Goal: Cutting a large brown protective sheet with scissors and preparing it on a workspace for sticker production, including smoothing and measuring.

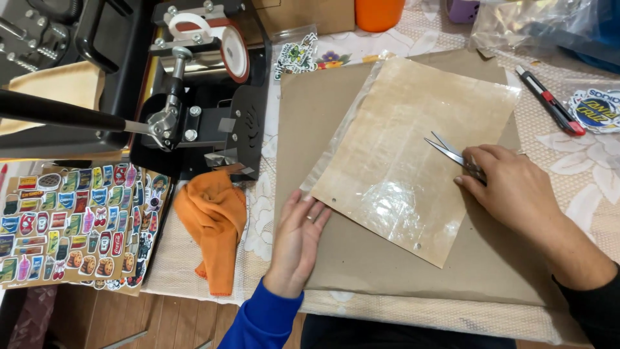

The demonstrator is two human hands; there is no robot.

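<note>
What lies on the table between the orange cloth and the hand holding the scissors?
In the head view, the left hand rests flat at the corner of the glossy tan sheet, which spreads over brown cardboard toward the right hand.

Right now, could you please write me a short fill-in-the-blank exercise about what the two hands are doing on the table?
1. The right hand holds a pair of ____.
2. The left hand lies flat at the corner of the clear ____ sheet.
3. The crumpled cloth beside the left hand is ____ in colour.

Missing words: scissors; plastic; orange
</note>
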